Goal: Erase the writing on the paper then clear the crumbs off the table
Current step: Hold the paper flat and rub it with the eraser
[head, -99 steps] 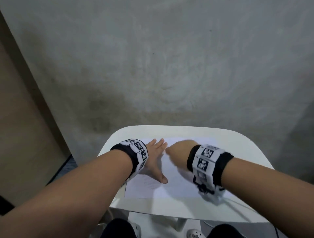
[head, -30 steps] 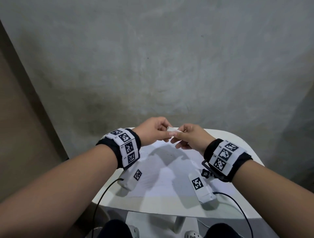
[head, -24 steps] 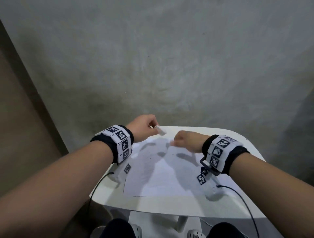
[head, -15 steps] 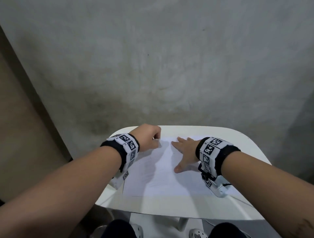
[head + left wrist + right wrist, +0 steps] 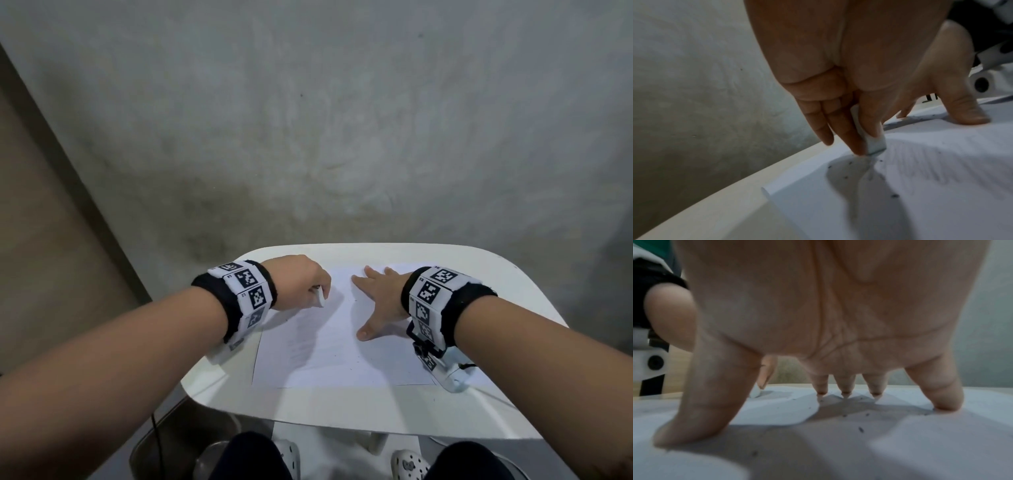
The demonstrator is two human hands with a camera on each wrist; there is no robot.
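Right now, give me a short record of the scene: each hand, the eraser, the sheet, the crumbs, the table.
left hand: pinches small white block eraser, its end on the sheet
right hand: fingers spread, tips pressing the sheet
white paper sheet: flat on the table, faint pencil marks left
dark eraser crumbs: scattered on the sheet
white rounded table: bears the sheet

A small white desk [image 5: 507,291] with rounded corners stands against a grey wall. A white sheet of paper [image 5: 329,353] lies flat on it, dotted with dark eraser crumbs [image 5: 894,195].
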